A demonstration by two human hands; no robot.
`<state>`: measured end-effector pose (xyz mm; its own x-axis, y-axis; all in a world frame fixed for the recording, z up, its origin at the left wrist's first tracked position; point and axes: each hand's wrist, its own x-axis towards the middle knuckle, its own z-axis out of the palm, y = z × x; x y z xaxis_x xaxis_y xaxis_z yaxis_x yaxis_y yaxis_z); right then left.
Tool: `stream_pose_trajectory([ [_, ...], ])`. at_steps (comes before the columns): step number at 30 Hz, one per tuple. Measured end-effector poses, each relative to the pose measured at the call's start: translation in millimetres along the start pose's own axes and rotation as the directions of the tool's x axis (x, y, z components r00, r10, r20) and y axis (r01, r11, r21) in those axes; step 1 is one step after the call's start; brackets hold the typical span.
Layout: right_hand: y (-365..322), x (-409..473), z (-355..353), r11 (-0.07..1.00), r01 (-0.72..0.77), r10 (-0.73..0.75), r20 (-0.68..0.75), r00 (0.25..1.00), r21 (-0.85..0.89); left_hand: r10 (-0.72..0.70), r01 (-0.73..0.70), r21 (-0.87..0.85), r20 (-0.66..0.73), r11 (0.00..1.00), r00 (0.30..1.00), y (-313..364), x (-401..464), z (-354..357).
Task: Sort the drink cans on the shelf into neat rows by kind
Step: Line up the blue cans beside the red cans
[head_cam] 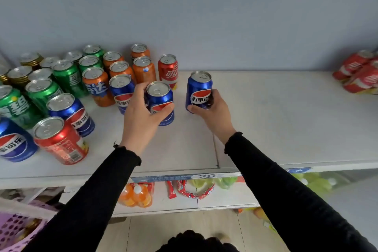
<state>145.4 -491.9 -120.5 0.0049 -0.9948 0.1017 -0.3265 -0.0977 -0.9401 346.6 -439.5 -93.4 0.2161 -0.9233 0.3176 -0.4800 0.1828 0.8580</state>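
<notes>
On the white shelf (266,120) my left hand (141,116) grips an upright blue cola can (160,96) near the middle. My right hand (214,116) holds a second blue cola can (199,88) just to its right, also upright. A third blue can (121,90) stands right beside my left hand. Behind it are several orange soda cans (143,69) and one red cola can (168,69). Green soda cans (68,76) and gold-rimmed cans (19,76) crowd the left. At the front left stand two more blue cans (70,112) and a red can (59,139).
Shrink-wrapped red cans (360,71) lie at the far right of the shelf. A price strip (184,177) runs along the shelf's front edge. The lower shelf holds orange bottles (136,194) and snack packets (192,190). A purple basket (18,229) sits at the bottom left.
</notes>
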Motion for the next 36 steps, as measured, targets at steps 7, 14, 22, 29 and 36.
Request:
stream_pose_trajectory([
  [7,41,0,-127,0.998,-0.064,0.064,-0.224,0.972,0.008,0.127,-0.118,-0.057,0.205,0.991,0.97,52,21,115],
  [14,102,20,-292,0.994,-0.106,0.102,-0.346,0.933,0.007,0.145,-0.103,-0.147,0.313,0.984,0.938,131,29,269],
  [22,154,86,-413,0.997,-0.071,0.081,-0.332,0.94,0.043,0.128,-0.084,-0.142,0.336,0.986,0.933,198,60,414],
  [29,176,162,-417,0.997,-0.062,0.071,-0.371,0.926,0.036,0.099,-0.073,-0.086,0.353,0.994,0.931,207,105,481],
  [36,185,196,-418,0.994,-0.106,0.09,-0.373,0.923,-0.023,0.02,-0.001,-0.062,0.307,0.998,0.951,196,131,513],
])
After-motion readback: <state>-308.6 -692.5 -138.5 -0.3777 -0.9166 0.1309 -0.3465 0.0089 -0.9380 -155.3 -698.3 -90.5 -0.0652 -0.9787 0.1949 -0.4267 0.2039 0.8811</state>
